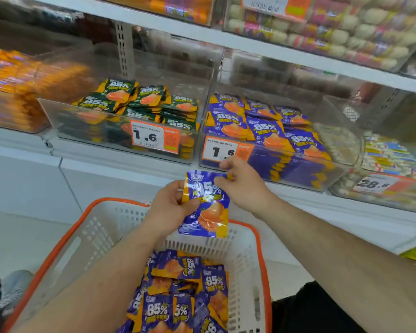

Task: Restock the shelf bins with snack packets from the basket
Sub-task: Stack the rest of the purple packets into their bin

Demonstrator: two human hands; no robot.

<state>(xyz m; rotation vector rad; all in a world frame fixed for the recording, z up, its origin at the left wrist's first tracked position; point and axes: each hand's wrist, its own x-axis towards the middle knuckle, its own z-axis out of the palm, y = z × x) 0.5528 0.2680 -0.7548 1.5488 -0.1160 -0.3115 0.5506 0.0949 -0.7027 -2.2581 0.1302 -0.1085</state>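
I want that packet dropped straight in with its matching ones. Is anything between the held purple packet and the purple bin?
Nothing visible blocks it. The purple packet, held by both the left hand and right hand, sits just below the open-topped purple bin; it only has to clear the bin's clear front wall.

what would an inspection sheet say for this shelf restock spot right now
surface: white shelf carrying clear bins in a row.
job's things: purple packet held above the basket, which is white with an orange rim and holds more purple packets; purple bin well stocked; green bin partly filled.
clutter: nothing seen.
grippers: left hand grips the packet's left edge; right hand pinches its top right corner.
cables: nothing seen.
surroundings: orange price tags on bin fronts; other snack bins left, right and on the shelf above.
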